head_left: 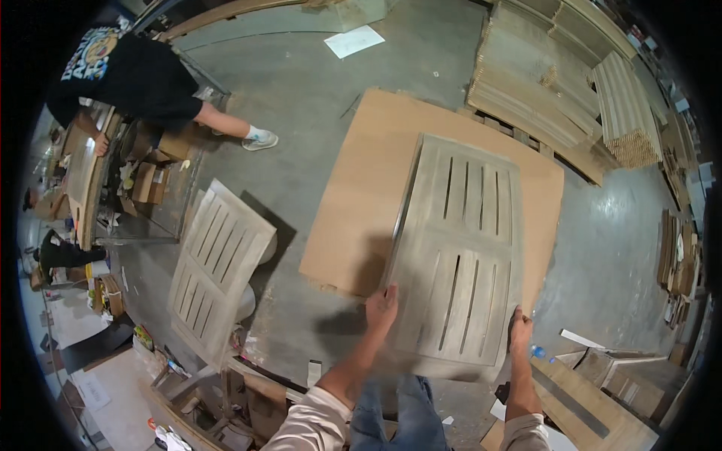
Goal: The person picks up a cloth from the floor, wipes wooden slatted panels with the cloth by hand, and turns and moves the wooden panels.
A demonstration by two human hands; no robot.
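Observation:
A slatted wooden tabletop (472, 242), greyish-brown with two rows of long slots, is held in front of me at a tilt. My left hand (381, 304) is closed on its left edge, near the close end. Gripping the right edge is my right hand (520, 328), with the fingers partly hidden by the panel. Beneath the tabletop lies a big flat brown cardboard sheet (350, 188), on which a shadow falls. I cannot tell whether the far end touches the cardboard. To the left, a similar slatted tabletop (218, 279) leans over round whitish objects.
Stacks of wooden boards (519, 90) sit on a pallet at the far right. At far left a person (135, 79) in a black shirt works at a bench (94, 188). Boxes and boards (594, 406) lie near my right; a wooden crate (203, 398) stands near left.

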